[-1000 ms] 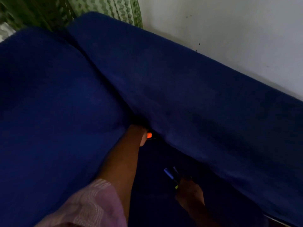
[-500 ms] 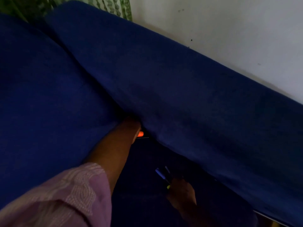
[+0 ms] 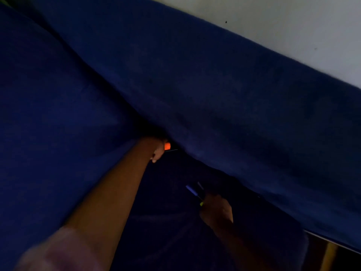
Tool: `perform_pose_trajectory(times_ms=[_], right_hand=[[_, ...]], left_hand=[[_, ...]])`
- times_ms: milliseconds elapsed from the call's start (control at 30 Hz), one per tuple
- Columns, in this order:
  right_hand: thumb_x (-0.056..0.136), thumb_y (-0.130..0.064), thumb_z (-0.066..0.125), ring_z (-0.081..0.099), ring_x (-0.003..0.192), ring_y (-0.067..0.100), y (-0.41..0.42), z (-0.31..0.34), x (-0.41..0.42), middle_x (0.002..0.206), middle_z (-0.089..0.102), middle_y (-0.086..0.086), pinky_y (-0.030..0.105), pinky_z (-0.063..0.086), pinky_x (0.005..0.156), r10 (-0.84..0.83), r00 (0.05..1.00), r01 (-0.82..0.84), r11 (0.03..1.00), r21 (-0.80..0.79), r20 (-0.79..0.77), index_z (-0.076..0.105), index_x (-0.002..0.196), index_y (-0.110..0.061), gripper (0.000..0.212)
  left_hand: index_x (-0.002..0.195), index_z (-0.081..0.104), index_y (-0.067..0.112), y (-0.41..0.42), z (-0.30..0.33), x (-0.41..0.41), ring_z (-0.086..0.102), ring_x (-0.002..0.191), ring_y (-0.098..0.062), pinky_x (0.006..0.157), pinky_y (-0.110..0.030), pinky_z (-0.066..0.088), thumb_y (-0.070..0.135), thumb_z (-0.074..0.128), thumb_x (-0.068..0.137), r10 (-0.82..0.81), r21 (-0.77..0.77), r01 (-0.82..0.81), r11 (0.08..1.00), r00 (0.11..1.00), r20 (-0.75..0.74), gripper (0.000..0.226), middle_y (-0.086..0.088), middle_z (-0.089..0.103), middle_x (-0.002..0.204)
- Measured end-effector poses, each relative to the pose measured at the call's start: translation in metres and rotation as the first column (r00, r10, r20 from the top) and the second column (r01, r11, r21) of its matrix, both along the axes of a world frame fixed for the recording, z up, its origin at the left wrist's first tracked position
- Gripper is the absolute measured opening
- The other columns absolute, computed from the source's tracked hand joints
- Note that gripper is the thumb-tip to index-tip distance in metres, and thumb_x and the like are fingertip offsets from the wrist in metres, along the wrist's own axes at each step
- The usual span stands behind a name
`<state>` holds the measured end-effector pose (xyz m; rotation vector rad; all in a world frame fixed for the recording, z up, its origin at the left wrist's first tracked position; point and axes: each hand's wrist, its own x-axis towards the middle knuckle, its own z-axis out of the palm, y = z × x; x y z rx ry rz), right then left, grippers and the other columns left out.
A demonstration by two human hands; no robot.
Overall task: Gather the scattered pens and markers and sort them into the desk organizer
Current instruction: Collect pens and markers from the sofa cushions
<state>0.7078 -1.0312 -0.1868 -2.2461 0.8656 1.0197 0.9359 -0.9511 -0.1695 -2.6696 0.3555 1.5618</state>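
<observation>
My left hand (image 3: 156,151) reaches into the dark gap where the sofa seat meets the back cushion. Its fingers are curled and partly hidden. An orange marker (image 3: 167,146) pokes out right beside them, apparently held, with a thin dark part under it. Lower right, my right hand (image 3: 217,210) is closed around a bunch of pens (image 3: 192,191): a blue one, a dark one and one with a yellow tip stick out up and to the left. The desk organizer is not in view.
A dark blue sofa fills the view: the seat cushion (image 3: 48,124) on the left, the back cushion (image 3: 224,90) across the middle. A pale wall (image 3: 293,26) is behind it. A yellowish wooden piece (image 3: 330,255) shows at the bottom right.
The view has shifted, so the sofa sits higher and further left in the frame. My left hand stays at the gap by the orange marker. My right hand still holds the pens.
</observation>
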Motion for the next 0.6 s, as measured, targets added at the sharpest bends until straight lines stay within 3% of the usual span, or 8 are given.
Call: perform_pose_trajectory(times_ms=[67, 133, 167, 267, 367, 433, 500, 600], right_hand=[[0.093, -0.023, 0.047, 0.057, 0.116, 0.025, 0.001, 0.001, 0.0, 0.13, 0.055, 0.007, 0.033, 0.046, 0.094, -0.027, 1.0, 0.027, 1.0, 0.003, 0.014, 0.041, 0.138, -0.023, 0.046], [0.093, -0.021, 0.048, 0.059, 0.114, 0.024, 0.005, 0.007, -0.001, 0.129, 0.056, 0.006, 0.032, 0.049, 0.092, -0.04, 0.999, 0.04, 0.999, -0.012, 0.015, 0.047, 0.133, -0.02, 0.04], [0.094, -0.02, 0.047, 0.059, 0.113, 0.023, 0.007, 0.01, -0.002, 0.129, 0.056, 0.006, 0.031, 0.05, 0.09, -0.059, 0.998, 0.06, 0.998, -0.026, 0.021, 0.048, 0.131, -0.018, 0.037], [0.094, -0.017, 0.048, 0.057, 0.115, 0.024, 0.021, 0.024, -0.002, 0.139, 0.042, 0.01, 0.032, 0.05, 0.089, -0.152, 0.987, 0.155, 0.987, -0.038, 0.06, 0.036, 0.139, -0.014, 0.046], [0.089, -0.013, 0.054, 0.057, 0.114, 0.026, 0.061, 0.036, -0.002, 0.137, 0.044, 0.015, 0.033, 0.049, 0.09, -0.215, 0.965, 0.206, 0.976, 0.073, 0.149, 0.035, 0.137, -0.01, 0.051], [0.087, -0.016, 0.056, 0.059, 0.11, 0.026, 0.095, 0.039, -0.004, 0.128, 0.053, 0.011, 0.033, 0.05, 0.086, -0.23, 0.959, 0.199, 0.963, 0.184, 0.168, 0.04, 0.133, -0.013, 0.048], [0.092, -0.022, 0.051, 0.058, 0.112, 0.026, 0.12, 0.041, -0.003, 0.126, 0.054, 0.011, 0.033, 0.049, 0.085, -0.221, 0.964, 0.19, 0.962, 0.198, 0.148, 0.038, 0.13, -0.013, 0.042], [0.096, -0.029, 0.046, 0.057, 0.112, 0.026, 0.127, 0.042, -0.002, 0.126, 0.052, 0.012, 0.032, 0.05, 0.085, -0.25, 0.954, 0.227, 0.963, 0.148, 0.164, 0.037, 0.129, -0.014, 0.037]], left_hand=[[0.149, 0.023, 0.012, 0.022, -0.001, -0.025, 0.053, 0.117, -0.033, 0.095, -0.036, 0.045, -0.007, 0.051, 0.087, -0.001, -0.12, 0.024, 0.992, 0.982, 0.19, 0.07, -0.019, 0.039, 0.144], [0.142, 0.034, 0.009, 0.052, -0.001, -0.064, 0.051, 0.12, -0.036, 0.098, -0.041, 0.043, -0.005, 0.052, 0.086, 0.301, -0.322, -0.177, 0.93, 0.869, 0.392, 0.061, -0.016, 0.036, 0.144], [0.137, 0.039, 0.008, 0.065, -0.003, -0.089, 0.054, 0.115, -0.036, 0.096, -0.043, 0.046, -0.004, 0.055, 0.084, 0.492, -0.439, -0.317, 0.84, 0.787, 0.372, 0.056, -0.015, 0.042, 0.138], [0.121, 0.05, 0.009, 0.094, -0.014, -0.154, 0.064, 0.095, -0.034, 0.081, -0.036, 0.053, -0.003, 0.065, 0.079, 0.87, -0.569, -0.697, 0.436, 0.489, 0.066, 0.047, -0.016, 0.062, 0.113], [0.106, 0.059, 0.005, 0.106, -0.009, -0.194, 0.06, 0.068, -0.021, 0.047, -0.014, 0.047, -0.009, 0.066, 0.079, 0.946, -0.497, -0.865, 0.072, 0.217, -0.24, 0.031, -0.009, 0.065, 0.083], [0.094, 0.062, 0.009, 0.109, -0.007, -0.209, 0.058, 0.067, -0.02, 0.046, -0.013, 0.045, -0.005, 0.063, 0.082, 0.94, -0.466, -0.885, -0.001, 0.158, -0.302, 0.019, -0.009, 0.064, 0.081], [0.091, 0.063, 0.011, 0.113, -0.005, -0.218, 0.063, 0.079, -0.032, 0.064, -0.028, 0.053, 0.0, 0.062, 0.085, 0.931, -0.445, -0.893, -0.063, 0.108, -0.349, 0.013, -0.014, 0.066, 0.087], [0.11, 0.056, 0.018, 0.11, 0.006, -0.221, 0.063, 0.093, -0.025, 0.085, -0.04, 0.051, 0.009, 0.063, 0.086, 0.93, -0.483, -0.872, -0.079, 0.11, -0.351, 0.026, -0.004, 0.065, 0.1]])
